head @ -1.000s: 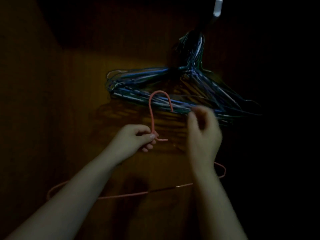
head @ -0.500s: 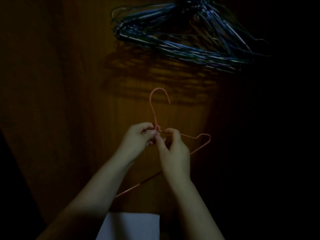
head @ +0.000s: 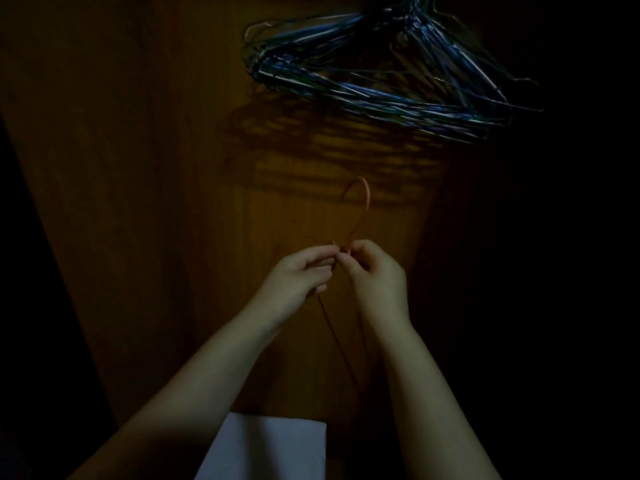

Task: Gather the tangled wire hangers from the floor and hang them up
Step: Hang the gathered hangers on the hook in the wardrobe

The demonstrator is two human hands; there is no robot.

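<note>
I hold an orange wire hanger upright in front of a dark wooden panel, its hook pointing up. My left hand and my right hand both pinch its twisted neck, fingertips nearly touching. The hanger's body runs down between my forearms and shows edge-on as a thin wire. A bunch of several blue and dark wire hangers hangs above at the upper right, apart from my hands; what it hangs from lies above the frame.
The wooden panel fills the middle and left and carries the bunch's shadow. A pale flat rectangular thing sits at the bottom centre between my arms. The right side and far left are too dark to read.
The view has dropped, so the hanging bunch sits higher in frame. My right hand joined my left at the orange hanger's neck, and the hanger turned from broadside to edge-on.
</note>
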